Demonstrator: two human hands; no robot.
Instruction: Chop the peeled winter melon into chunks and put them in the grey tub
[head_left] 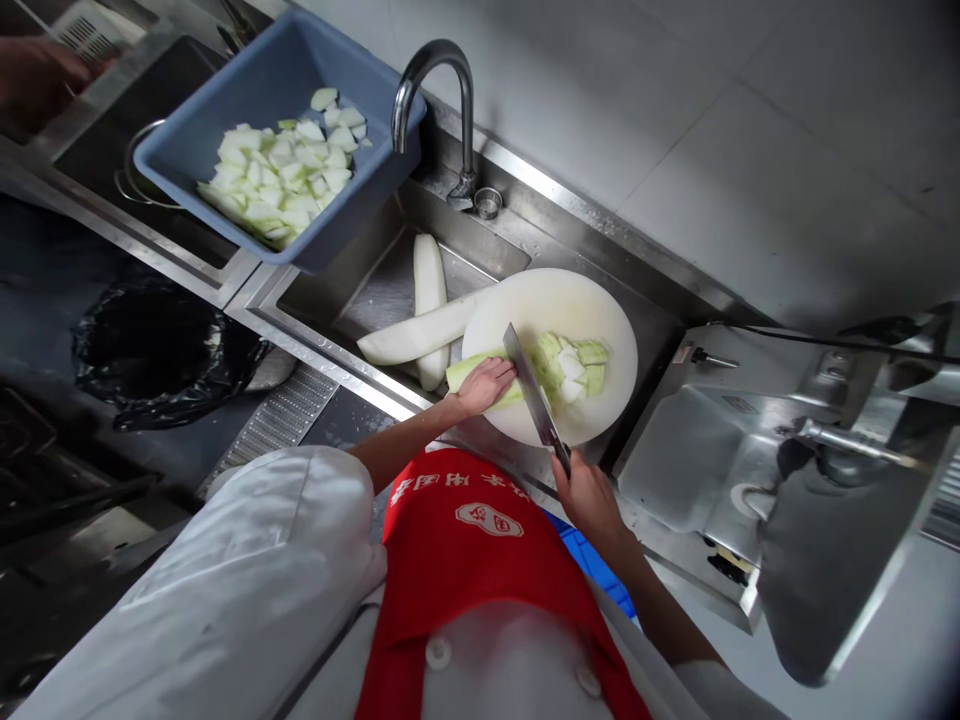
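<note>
My right hand (589,495) is wrapped round the dark handle of a kitchen knife (531,385). Its long blade stands on a round white cutting board (619,340), right beside the fingertips of my left hand (486,384). Those fingers are curled on a peeled, pale green gourd (466,372), pressing it to the board. Right of the blade lies a pile of cut gourd slices (574,368). Two longer peeled gourds lie in the sink to the left, one peeled gourd (409,333) crossing over another peeled gourd (429,270).
A blue-grey tub (360,65) of cut pieces sits at the upper left across the sink edge. A curved tap (442,50) rises behind the sink (367,290). At right stands a steel machine (690,450). A black-bagged bin (161,340) is below left. Another person's hand (52,75) shows top left.
</note>
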